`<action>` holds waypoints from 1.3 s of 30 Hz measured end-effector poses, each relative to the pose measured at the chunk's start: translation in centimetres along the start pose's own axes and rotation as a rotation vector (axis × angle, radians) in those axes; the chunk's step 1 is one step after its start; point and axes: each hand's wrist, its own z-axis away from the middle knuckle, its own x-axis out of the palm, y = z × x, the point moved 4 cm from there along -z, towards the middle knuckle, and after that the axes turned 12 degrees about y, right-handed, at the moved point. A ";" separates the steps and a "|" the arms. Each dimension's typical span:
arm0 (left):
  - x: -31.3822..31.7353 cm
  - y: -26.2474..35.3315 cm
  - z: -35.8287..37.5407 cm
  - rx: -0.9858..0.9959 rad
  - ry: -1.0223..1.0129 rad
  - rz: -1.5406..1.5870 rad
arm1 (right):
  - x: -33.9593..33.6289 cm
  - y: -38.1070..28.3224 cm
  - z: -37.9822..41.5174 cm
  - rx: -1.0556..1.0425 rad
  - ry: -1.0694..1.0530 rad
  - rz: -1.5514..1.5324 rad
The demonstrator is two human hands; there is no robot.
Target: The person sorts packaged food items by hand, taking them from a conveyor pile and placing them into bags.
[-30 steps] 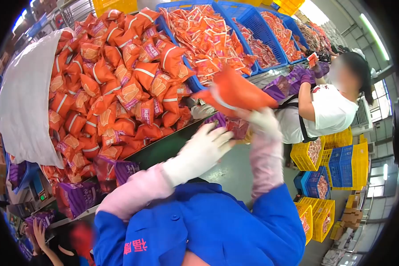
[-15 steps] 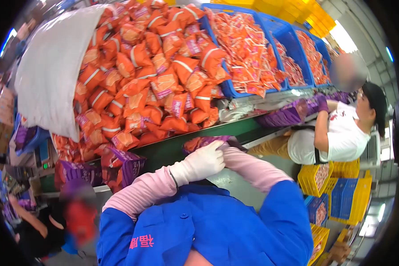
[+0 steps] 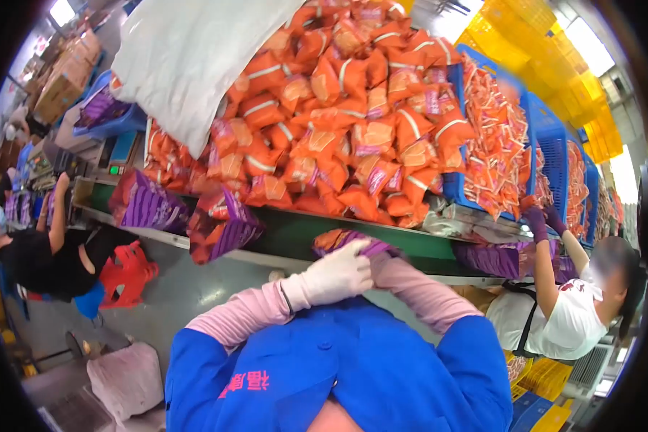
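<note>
My left hand, in a white glove, is closed at the near edge of a purple and orange bag, its fingers bent against the bag's edge. Close beside it, my right hand is at the same bag, mostly hidden and blurred, so its fingers cannot be made out. This bag lies over the green conveyor belt. To its left on the belt stand two more purple bags, one with orange packets in its mouth and another.
Beyond the belt is a large heap of orange packets beside a white sheet. Blue crates of small sachets stand at the right. One co-worker reaches into them; another sits at the left.
The view has turned, so the heap and crates appear farther right. The co-worker at right has moved both hands from a purple bag to the sachets. My hands stay at the bag.
</note>
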 end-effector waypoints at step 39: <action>9.6 3.4 -21.2 0.370 0.101 0.166 | -8.2 6.9 32.6 0.422 1.927 -1.057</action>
